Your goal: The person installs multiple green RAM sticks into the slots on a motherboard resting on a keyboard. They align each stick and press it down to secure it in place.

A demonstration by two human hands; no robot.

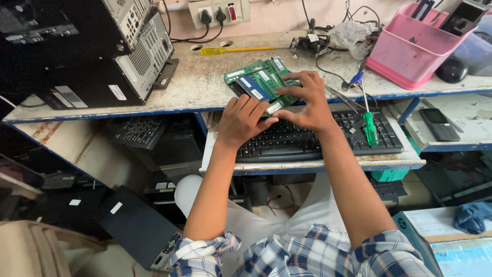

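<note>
While we look down past our checked sleeves, a black computer tower (87,46) lies well off beyond our left hand (245,122). Just under both hands sits a black keyboard (312,141) on its shelf. Green memory modules (259,82) fan out at our fingertips: our right hand (307,105) curls over them, pinching one with the left. Just right of it lies a green-handled screwdriver (370,128).

White rectangular label (117,92) on the black computer case (92,77); blue-white carton (451,241) lower right.
</note>
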